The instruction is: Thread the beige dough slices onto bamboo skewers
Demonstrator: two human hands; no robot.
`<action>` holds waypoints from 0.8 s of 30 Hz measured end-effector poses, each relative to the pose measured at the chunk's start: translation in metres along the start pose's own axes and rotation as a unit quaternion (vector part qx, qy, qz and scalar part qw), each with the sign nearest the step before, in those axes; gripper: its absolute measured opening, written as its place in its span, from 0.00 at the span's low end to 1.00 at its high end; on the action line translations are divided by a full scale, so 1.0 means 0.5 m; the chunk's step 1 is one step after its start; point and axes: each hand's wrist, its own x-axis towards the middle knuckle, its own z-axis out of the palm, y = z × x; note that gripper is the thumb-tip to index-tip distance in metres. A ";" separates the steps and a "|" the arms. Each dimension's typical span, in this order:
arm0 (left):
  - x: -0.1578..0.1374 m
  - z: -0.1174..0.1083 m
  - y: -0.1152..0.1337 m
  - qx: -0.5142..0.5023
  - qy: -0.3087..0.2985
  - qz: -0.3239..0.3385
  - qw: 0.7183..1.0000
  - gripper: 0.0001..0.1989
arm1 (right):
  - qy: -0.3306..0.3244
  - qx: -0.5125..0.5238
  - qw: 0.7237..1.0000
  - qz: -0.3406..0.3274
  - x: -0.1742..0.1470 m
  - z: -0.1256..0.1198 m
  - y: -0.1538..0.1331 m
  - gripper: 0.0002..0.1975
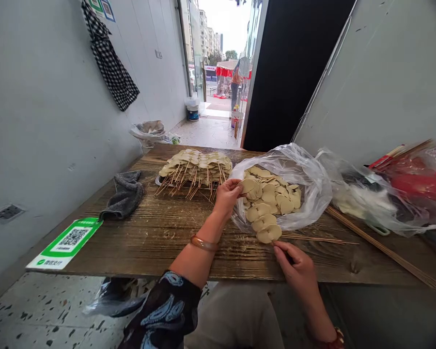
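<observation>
My left hand (226, 198) pinches the edge of a thin, round, pale beige slice (247, 185) at the left side of an open plastic bag. My right hand (294, 264) is closed on the lower end of a skewer that carries several such slices (264, 222), threaded one behind another. The loaded skewer slants over the front of the clear plastic bag (314, 184), which holds a heap of loose slices (279, 196). Left of the bag lies a stack of finished skewers (196, 167), their sticks pointing toward me.
Bare sticks (381, 245) lie on the wooden table (160, 247), right of the bag. A dark grey cloth (125, 194) and a green-white QR code card (67, 242) are at the left. Plastic bags with red packaging (417, 189) crowd the right. A person (235, 82) stands beyond the doorway.
</observation>
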 end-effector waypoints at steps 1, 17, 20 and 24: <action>-0.001 0.001 0.001 0.002 -0.003 0.001 1.000 0.14 | 0.002 -0.002 1.000 -0.001 0.000 0.000 0.000 0.11; -0.003 0.006 0.003 0.135 -0.002 0.068 0.988 0.08 | -0.009 -0.030 0.999 0.014 -0.002 0.014 0.019 0.12; -0.003 0.007 0.002 0.173 -0.004 0.086 0.981 0.07 | -0.008 -0.032 0.999 0.015 -0.001 0.015 0.020 0.12; -0.003 0.009 -0.004 0.198 -0.006 0.104 0.975 0.06 | 0.005 -0.037 0.999 0.020 0.000 0.016 0.017 0.12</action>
